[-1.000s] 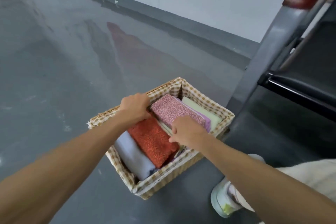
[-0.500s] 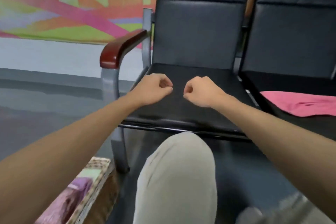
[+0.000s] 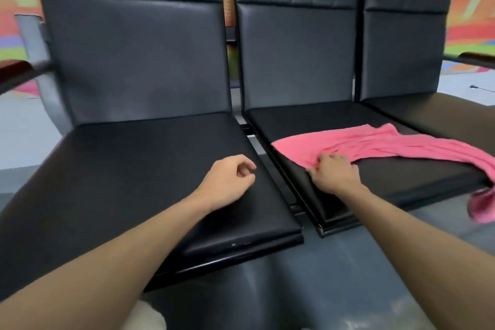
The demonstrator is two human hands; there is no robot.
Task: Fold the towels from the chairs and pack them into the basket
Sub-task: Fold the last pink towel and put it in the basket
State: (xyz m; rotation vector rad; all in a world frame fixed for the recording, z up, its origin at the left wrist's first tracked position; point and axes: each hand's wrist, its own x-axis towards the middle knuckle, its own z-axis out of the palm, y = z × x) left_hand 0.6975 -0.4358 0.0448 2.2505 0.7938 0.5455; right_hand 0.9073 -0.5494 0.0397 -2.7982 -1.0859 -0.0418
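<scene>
Black seat (image 3: 401, 179): pink towel (image 3: 375, 142), seemingly in right hand (image 3: 334, 173)

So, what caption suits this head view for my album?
Right hand pinches a rumpled pink towel on the middle chair; left hand loosely curled, empty.

bare left seat (image 3: 134, 169), pink towel (image 3: 375, 143) sprawled across middle seat (image 3: 401, 177)

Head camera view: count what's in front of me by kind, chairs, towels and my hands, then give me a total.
Black padded chairs: 3
Pink cloth towel: 1, lying unfolded across the middle seat
Bare hands: 2, left hand and right hand
Total: 6
</scene>
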